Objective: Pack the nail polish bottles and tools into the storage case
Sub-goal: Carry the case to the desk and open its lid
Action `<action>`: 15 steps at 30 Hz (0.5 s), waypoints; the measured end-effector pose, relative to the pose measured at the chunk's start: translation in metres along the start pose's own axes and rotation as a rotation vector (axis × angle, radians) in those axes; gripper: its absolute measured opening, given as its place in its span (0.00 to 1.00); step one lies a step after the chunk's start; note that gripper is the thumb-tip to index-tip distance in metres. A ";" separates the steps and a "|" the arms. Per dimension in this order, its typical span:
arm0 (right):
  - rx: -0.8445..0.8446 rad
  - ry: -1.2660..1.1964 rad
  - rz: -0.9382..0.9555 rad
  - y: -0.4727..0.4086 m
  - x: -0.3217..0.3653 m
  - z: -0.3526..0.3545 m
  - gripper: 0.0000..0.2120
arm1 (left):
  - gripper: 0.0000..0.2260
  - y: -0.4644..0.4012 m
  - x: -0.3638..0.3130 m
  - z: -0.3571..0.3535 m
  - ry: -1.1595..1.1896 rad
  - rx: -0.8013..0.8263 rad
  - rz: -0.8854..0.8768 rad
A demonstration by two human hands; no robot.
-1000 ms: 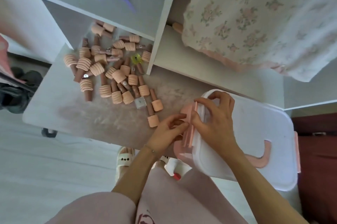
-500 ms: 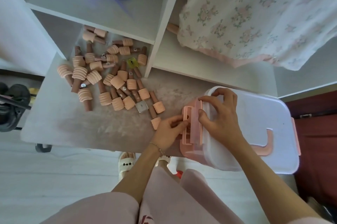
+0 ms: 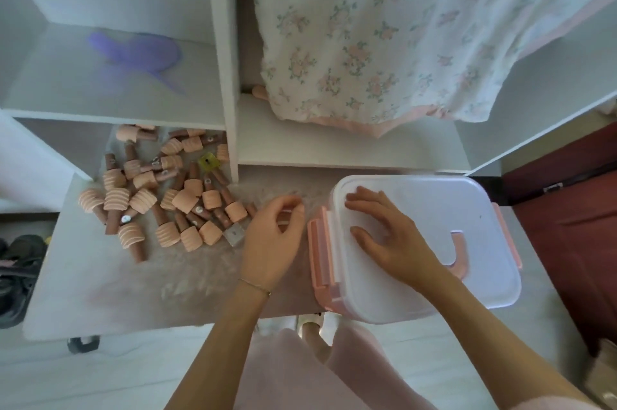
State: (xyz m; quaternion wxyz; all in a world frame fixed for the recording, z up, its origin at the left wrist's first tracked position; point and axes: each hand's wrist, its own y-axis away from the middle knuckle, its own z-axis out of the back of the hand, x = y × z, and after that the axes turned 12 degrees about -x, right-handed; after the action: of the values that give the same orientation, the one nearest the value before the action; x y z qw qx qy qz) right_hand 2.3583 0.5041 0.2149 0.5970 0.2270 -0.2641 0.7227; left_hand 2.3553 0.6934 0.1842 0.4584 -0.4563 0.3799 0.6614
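Both hands at storage case (image 3: 467, 209): right hand (image 3: 397, 242) atop, left hand (image 3: 272, 239) beside.

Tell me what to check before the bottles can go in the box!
1. Lid off the storage case: not ok, the lid covers it.
2. Pink latch on the case's left side undone: cannot tell.
3. Right hand steadying the case: ok, it rests flat on the lid.
4. Left hand free for picking up: cannot tell, its fingers are curled beside the latch.
5. Nail polish bottles within reach: ok, heaped on the table left of the case.
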 end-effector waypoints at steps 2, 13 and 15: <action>0.014 0.034 0.023 0.012 -0.010 0.012 0.18 | 0.09 -0.001 -0.021 -0.004 -0.073 -0.003 -0.146; 0.133 0.149 -0.084 0.049 -0.059 0.069 0.28 | 0.19 0.000 -0.053 -0.078 -0.466 0.289 -0.478; 0.159 0.140 -0.073 0.048 -0.064 0.073 0.29 | 0.21 0.000 -0.045 -0.084 -0.611 0.286 -0.574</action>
State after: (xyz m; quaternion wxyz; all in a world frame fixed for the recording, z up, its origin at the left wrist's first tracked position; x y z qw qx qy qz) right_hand 2.3241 0.4015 0.2235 0.6199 0.2321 -0.1551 0.7333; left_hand 2.3845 0.6042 0.2023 0.7733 -0.2591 0.1726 0.5524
